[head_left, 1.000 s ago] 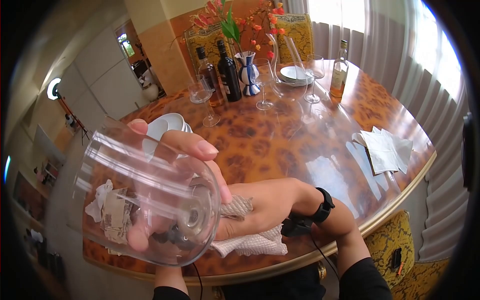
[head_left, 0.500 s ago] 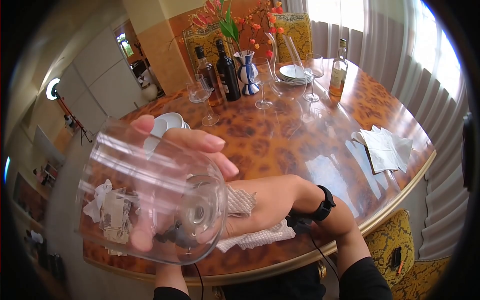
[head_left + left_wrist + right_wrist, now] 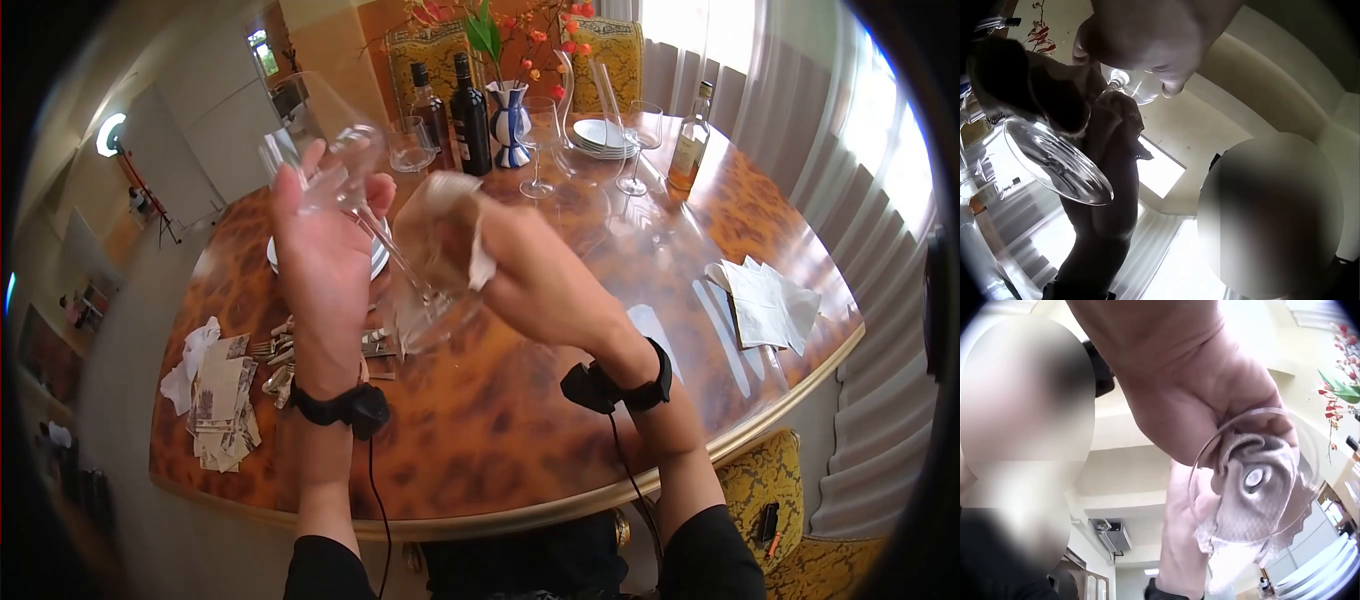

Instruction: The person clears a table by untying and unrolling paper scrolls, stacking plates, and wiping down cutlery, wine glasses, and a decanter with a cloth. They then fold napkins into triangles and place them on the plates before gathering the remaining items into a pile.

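My left hand [image 3: 325, 255] holds a clear wine glass [image 3: 398, 258] by its bowl, fingers around the glass. The glass is tilted, bowl to the upper left and foot to the lower right, above the table. My right hand [image 3: 555, 280] grips a light textured cloth [image 3: 437, 215] beside the stem, close over the foot; motion blurs it. In the left wrist view, the round foot [image 3: 1057, 162] stands out below the bunched cloth [image 3: 1119, 119]. The right wrist view shows the cloth [image 3: 1250, 500] through the foot, gathered around the stem.
White plates [image 3: 380, 262], cutlery [image 3: 280, 365] and printed paper slips [image 3: 222, 405] lie at the left of the table [image 3: 500, 440]. Several wine glasses [image 3: 537, 135], bottles [image 3: 470, 125], a flower vase [image 3: 510, 130] and a decanter stand behind. White napkins [image 3: 768, 305] lie right.
The glass has moved away from the head camera and up, its foot now showing at the lower right. My right hand has risen with the cloth, from behind the bowl to the stem and foot.
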The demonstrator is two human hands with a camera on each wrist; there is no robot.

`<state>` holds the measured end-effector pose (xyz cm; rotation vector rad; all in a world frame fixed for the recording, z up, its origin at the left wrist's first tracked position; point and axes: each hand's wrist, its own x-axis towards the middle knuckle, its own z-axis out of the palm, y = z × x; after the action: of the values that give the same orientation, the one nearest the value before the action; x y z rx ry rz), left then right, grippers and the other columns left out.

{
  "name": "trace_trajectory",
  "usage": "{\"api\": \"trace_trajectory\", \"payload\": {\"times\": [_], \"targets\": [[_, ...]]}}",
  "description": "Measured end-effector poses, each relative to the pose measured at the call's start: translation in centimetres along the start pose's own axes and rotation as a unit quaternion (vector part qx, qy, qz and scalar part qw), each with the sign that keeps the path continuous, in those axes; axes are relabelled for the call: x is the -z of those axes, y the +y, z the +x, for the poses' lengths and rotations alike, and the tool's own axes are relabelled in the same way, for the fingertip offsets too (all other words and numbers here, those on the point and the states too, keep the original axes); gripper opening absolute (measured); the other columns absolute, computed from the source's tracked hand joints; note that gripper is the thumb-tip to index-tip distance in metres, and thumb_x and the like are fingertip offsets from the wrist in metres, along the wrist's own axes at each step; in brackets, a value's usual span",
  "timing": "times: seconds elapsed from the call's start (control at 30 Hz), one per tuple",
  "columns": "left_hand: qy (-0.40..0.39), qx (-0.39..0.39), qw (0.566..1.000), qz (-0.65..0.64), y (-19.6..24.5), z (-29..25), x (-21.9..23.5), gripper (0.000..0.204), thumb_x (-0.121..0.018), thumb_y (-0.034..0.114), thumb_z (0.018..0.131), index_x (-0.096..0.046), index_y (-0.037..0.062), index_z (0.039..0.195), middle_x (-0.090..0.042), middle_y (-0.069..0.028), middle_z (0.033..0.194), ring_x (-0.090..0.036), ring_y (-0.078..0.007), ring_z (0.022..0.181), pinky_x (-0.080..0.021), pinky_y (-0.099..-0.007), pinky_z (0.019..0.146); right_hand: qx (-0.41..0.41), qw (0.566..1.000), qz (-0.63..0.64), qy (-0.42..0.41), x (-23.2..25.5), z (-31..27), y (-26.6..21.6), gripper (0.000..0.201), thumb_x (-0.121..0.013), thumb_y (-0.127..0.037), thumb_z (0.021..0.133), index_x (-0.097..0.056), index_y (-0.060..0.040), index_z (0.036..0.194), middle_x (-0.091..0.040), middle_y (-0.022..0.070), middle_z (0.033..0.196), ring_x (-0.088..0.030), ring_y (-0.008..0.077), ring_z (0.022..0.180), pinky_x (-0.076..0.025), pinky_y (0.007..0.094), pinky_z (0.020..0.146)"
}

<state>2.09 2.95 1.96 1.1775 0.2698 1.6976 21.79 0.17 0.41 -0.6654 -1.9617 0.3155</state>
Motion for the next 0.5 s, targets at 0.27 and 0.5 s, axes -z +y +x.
{"api": "trace_trajectory", "payload": {"times": [0.27,0.5], "targets": [[0.029,-0.281,0.956,0.082,-2.5,1.1,0.7,0.083,-0.066,0.038,0.088,-0.019,0.0068,0.149,-0.039,-0.0194,0.136,-0.05,-0.0303,0.121,-0.051,-0.0504,0.093,-0.369,0.682,0.616,0.142,-6.5,0.9,0.3,0.03,-0.043,-0.02,0.103,-0.048,-0.0054,0.129,-0.058,0.0103,0.124,-0.059,0.0247,0.113,-0.054,0.0368,0.086],[-0.083,-0.335,0.924,0.167,-3.0,0.4,-0.5,0.095,-0.076,0.032,0.081,-0.017,0.0043,0.149,-0.039,-0.0191,0.137,-0.06,-0.0281,0.106,-0.052,-0.0413,0.09,-0.329,0.851,0.409,0.025,-2.1,-6.5,0.1,0.027,-0.045,-0.021,0.102,-0.054,-0.0029,0.119,-0.065,0.0094,0.106,-0.066,0.0178,0.095,-0.057,0.0322,0.071]]}}
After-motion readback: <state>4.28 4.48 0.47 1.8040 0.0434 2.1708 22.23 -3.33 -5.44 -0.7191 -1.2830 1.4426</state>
